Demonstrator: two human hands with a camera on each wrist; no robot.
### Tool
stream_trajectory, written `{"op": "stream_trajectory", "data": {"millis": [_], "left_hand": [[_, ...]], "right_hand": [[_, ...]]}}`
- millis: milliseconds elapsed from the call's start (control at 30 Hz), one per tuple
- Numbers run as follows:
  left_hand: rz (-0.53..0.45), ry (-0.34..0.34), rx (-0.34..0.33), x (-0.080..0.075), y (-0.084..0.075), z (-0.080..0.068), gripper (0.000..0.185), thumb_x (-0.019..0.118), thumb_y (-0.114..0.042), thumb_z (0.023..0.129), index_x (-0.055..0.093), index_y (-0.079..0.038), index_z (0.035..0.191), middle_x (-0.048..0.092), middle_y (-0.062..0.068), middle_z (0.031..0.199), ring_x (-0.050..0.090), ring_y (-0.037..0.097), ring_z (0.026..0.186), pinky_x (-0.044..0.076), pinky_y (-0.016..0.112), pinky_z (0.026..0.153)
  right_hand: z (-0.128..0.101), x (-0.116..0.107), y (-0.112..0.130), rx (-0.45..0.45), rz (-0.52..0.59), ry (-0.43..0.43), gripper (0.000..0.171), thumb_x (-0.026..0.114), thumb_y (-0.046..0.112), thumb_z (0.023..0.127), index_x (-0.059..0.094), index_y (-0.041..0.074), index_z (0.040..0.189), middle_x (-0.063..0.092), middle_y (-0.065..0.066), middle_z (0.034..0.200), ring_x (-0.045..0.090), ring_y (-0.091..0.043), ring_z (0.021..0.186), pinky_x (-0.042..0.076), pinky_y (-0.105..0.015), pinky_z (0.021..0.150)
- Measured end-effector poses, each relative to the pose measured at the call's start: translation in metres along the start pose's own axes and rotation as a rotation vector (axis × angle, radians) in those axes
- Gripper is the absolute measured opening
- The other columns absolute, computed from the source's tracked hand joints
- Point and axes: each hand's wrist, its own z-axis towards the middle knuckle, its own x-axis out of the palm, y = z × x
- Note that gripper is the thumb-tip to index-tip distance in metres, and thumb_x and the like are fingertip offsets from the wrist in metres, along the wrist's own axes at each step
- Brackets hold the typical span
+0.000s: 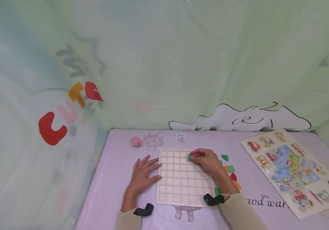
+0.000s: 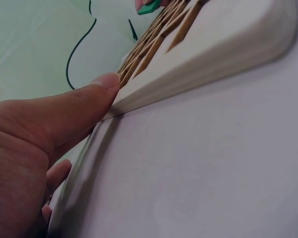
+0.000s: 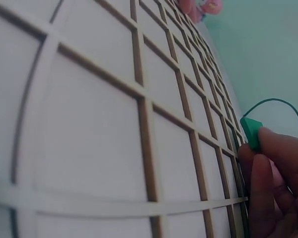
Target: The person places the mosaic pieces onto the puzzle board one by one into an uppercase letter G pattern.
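Right hand (image 1: pixel 207 160) pinches green tile (image 1: pixel 189 157); left hand (image 1: pixel 143 173) flat; curtain reads "CUTE" (image 1: pixel 69 110).

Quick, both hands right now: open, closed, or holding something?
Left hand: open, fingers spread flat on the table, thumb against the left edge of the wooden grid board.
Right hand: pinching a green tile over the board's top rows.

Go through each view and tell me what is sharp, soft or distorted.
Head view: even soft light, wide-angle bending at the edges, the pale wooden grid board sharp. Left wrist view: dim, the left hand looms large and soft. Right wrist view: near grid cells blurred, the small green square tile in the right hand fairly clear.
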Motion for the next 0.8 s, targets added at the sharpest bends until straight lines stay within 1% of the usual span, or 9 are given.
{"op": "stream_trajectory", "data": {"millis": [167,433,533,667,800], "left_hand": [[-0.012,-0.006,0.009,-0.0011,-0.0018,0.0006,0.051,0.075,-0.046,0.086,0.07,-0.025,0.133,0.058,-0.003,0.15,0.036,0.034,0.151,0.013,0.068,0.121],[-0.024,-0.015,0.002,-0.0019,-0.0027,-0.0012,0.051,0.076,-0.045,0.086,0.07,-0.025,0.132,0.058,-0.003,0.15,0.036,0.035,0.151,0.013,0.069,0.12],[-0.028,-0.014,0.002,-0.0026,-0.0036,-0.0012,0.051,0.076,-0.045,0.086,0.07,-0.024,0.132,0.058,-0.002,0.15,0.035,0.035,0.151,0.012,0.069,0.12],[-0.021,-0.008,-0.002,-0.003,-0.0047,-0.0007,0.051,0.076,-0.045,0.086,0.07,-0.024,0.132,0.058,-0.002,0.15,0.035,0.034,0.152,0.012,0.069,0.12],[-0.024,-0.012,0.001,-0.0027,-0.0043,-0.0003,0.051,0.076,-0.045,0.086,0.07,-0.024,0.132,0.058,-0.002,0.15,0.036,0.034,0.151,0.013,0.069,0.12]], "right_hand": [[-0.0013,-0.0002,0.0014,0.002,0.016,0.004,0.019,0.077,0.023,0.091,0.077,0.012,0.106,0.075,-0.003,0.093,0.061,-0.02,0.084,0.055,-0.024,0.072],[0.0002,0.002,0.0032,0.003,-0.011,0.012,0.019,0.079,0.023,0.089,0.078,0.011,0.103,0.076,0.0,0.087,0.063,-0.015,0.081,0.056,-0.021,0.071],[0.0,0.0022,0.0042,0.004,-0.018,0.008,0.019,0.079,0.023,0.089,0.078,0.01,0.102,0.075,0.001,0.085,0.064,-0.014,0.077,0.056,-0.022,0.068],[0.0009,0.0016,0.0047,0.002,-0.041,-0.005,0.017,0.08,0.023,0.088,0.079,0.011,0.1,0.074,0.002,0.08,0.064,-0.014,0.074,0.053,-0.024,0.069],[0.0014,0.0016,0.0031,-0.002,-0.055,-0.002,0.015,0.079,0.022,0.088,0.08,0.012,0.099,0.073,0.002,0.079,0.063,-0.015,0.074,0.052,-0.024,0.068]]}}
